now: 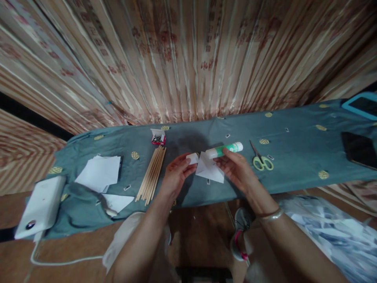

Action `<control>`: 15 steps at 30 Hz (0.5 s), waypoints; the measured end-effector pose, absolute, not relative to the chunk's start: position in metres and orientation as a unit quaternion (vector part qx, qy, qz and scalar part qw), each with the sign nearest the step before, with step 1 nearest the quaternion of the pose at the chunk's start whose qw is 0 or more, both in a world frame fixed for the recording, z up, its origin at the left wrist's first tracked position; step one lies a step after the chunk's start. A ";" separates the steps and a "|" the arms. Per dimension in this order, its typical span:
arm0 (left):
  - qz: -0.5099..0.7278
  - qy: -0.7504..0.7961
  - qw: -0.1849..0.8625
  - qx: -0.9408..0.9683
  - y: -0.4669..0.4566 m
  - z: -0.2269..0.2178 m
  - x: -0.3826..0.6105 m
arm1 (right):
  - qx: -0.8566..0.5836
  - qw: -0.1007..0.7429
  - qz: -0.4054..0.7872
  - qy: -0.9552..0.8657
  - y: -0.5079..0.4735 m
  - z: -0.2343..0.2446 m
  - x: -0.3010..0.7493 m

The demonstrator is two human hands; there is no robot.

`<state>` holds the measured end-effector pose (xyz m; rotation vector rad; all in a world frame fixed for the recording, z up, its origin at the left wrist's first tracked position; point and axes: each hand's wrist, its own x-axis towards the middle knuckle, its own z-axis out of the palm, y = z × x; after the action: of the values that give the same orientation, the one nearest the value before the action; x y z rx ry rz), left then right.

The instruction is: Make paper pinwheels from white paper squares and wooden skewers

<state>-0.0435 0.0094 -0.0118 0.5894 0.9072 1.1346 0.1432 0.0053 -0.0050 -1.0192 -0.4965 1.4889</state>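
Over the middle of the table, my left hand (177, 173) pinches a small white cap (192, 158) between thumb and fingers. My right hand (237, 169) is closed around a green and white glue stick (225, 150), which lies nearly level with one end toward the left hand. Just below the glue stick is a folded piece of white paper (209, 171); whether the right fingers touch it I cannot tell. Green-handled scissors (261, 161) lie to the right of my right hand. Left of my left hand rests a bundle of thin wooden sticks (151, 175).
An open small red box (158, 137) of metal bits stands behind the sticks. White paper sheets (100, 173) and a white corded device (43, 204) are at left. A dark phone (359, 149) and a blue-framed tablet (363, 105) lie at right. A curtain (182, 59) hangs behind.
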 end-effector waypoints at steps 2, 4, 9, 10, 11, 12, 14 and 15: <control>0.506 0.391 0.735 0.224 0.006 -0.011 -0.039 | -0.428 0.593 0.648 -0.211 0.005 -0.005 0.142; 0.502 0.387 0.744 0.211 0.005 -0.012 -0.036 | -0.425 0.591 0.652 -0.212 0.004 -0.005 0.140; 0.499 0.387 0.748 0.204 0.004 -0.014 -0.033 | -0.424 0.594 0.648 -0.217 0.003 -0.008 0.137; 0.499 0.388 0.748 0.203 0.004 -0.015 -0.033 | -0.424 0.595 0.647 -0.219 0.002 -0.008 0.137; 0.500 0.388 0.747 0.203 0.003 -0.015 -0.033 | -0.424 0.596 0.645 -0.222 0.002 -0.009 0.136; 0.500 0.387 0.748 0.204 0.003 -0.015 -0.033 | -0.425 0.596 0.643 -0.225 0.001 -0.009 0.136; 0.502 0.382 0.749 0.204 0.003 -0.015 -0.033 | -0.426 0.593 0.642 -0.234 0.001 -0.009 0.135; 0.503 0.379 0.749 0.205 0.003 -0.015 -0.033 | -0.427 0.592 0.641 -0.238 0.000 -0.009 0.135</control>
<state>-0.0327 0.0035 -0.0148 0.4473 0.8295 1.0990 0.1348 0.0004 -0.0086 -0.9934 -0.5537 1.4916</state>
